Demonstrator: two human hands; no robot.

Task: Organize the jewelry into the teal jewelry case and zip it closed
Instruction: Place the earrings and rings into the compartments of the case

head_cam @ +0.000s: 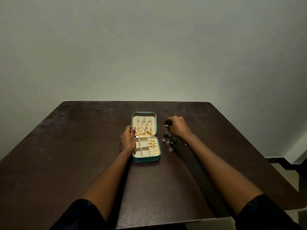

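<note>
The teal jewelry case lies open on the dark table, its lid flat behind the base. Gold chains hang from hooks in the lid. Gold rings sit in the ring rolls at the base's right; the cream compartments look empty. My left hand grips the case's left edge at the hinge, thumb on the lid's rim. My right hand hovers right of the lid and pinches a small gold ring. Silver jewelry pieces lie loose on the table below that hand.
The dark wooden table stands against a plain wall. Its right edge drops off to a tiled floor. A dark shadow of my right arm runs across the table right of the case.
</note>
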